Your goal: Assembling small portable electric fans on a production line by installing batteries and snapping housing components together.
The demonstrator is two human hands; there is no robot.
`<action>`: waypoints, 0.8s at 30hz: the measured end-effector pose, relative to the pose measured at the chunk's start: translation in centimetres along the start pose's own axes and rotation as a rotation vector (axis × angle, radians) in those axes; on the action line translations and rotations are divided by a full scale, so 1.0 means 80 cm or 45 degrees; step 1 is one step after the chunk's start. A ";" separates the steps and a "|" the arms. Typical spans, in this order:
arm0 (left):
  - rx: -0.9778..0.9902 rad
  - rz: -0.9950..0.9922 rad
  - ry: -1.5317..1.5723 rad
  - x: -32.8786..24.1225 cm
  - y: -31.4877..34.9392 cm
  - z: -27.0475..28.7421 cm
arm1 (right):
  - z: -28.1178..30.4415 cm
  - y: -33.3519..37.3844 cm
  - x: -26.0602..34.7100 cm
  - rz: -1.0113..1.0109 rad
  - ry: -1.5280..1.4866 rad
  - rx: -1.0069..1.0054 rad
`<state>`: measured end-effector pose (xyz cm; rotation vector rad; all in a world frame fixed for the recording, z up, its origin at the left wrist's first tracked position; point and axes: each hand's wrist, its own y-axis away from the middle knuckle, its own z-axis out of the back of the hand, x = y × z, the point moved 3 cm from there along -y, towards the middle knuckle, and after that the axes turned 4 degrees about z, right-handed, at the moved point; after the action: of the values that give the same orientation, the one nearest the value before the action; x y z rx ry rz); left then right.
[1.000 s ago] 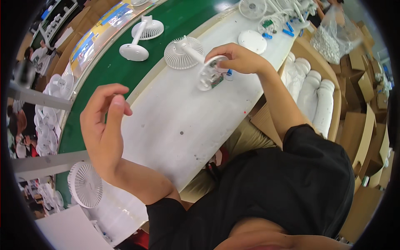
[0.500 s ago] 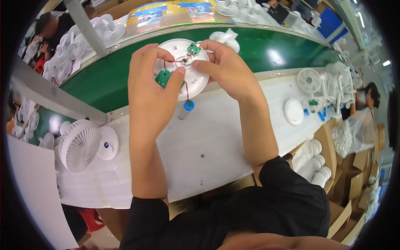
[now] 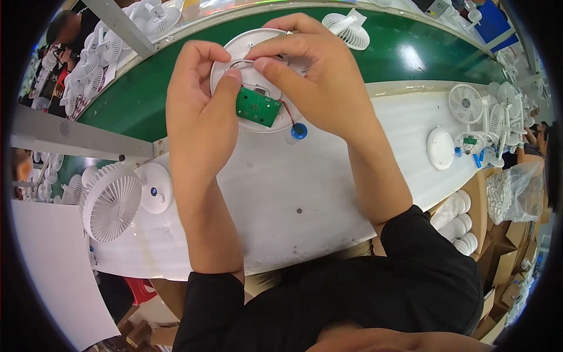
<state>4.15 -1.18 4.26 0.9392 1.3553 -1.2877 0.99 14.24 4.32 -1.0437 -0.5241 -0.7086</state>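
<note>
A round white fan base (image 3: pixel 258 125) is held up with its inner side facing me. My left hand (image 3: pixel 202 111) grips its left rim, the thumb and forefinger bent over beside a thin wire (image 3: pixel 239 61). My right hand (image 3: pixel 319 79) reaches over the top right of the base and pinches that wire between thumb and forefinger. A green circuit board (image 3: pixel 258 108) sits tilted at the lower part of the base. From it red and dark leads run to a blue-topped cylindrical battery (image 3: pixel 298 131) below the rim. My right fingers hide the upper part of the base.
An assembled white fan (image 3: pixel 114 202) stands at the left of the white worktable (image 3: pixel 275 182). Another fan (image 3: pixel 350 29) lies on the green conveyor belt (image 3: pixel 404 53). At right are a white disc (image 3: pixel 440 148), several fans (image 3: pixel 466 104) and a carton of round white parts (image 3: pixel 463 223).
My hands and the base have risen slightly in view. The circuit board has turned flatter toward me. My right thumb and forefinger have moved left onto the wire, and the battery has shifted right.
</note>
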 end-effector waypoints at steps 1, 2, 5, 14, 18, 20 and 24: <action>-0.001 0.005 -0.005 -0.002 0.001 0.000 | -0.002 0.000 0.000 -0.003 -0.006 0.001; 0.029 0.029 0.043 -0.005 0.003 0.000 | -0.003 0.000 0.001 0.018 0.011 -0.041; 0.124 0.095 0.188 -0.011 0.006 -0.003 | -0.001 -0.002 0.006 0.087 0.067 -0.173; 0.305 0.105 0.264 0.004 0.008 -0.013 | 0.021 0.006 0.034 0.111 0.178 -0.235; 0.295 0.068 0.230 0.009 0.006 -0.018 | 0.018 0.008 0.027 0.176 0.315 -0.283; 0.280 0.030 0.197 0.011 0.004 -0.019 | 0.015 0.008 0.019 0.188 0.386 -0.294; 0.318 0.011 -0.159 0.011 0.000 -0.015 | 0.021 -0.006 0.001 0.095 0.273 -0.204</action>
<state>3.79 -0.06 3.29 1.0135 1.1098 -1.5080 0.57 15.58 5.33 -1.1147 -0.2447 -0.7950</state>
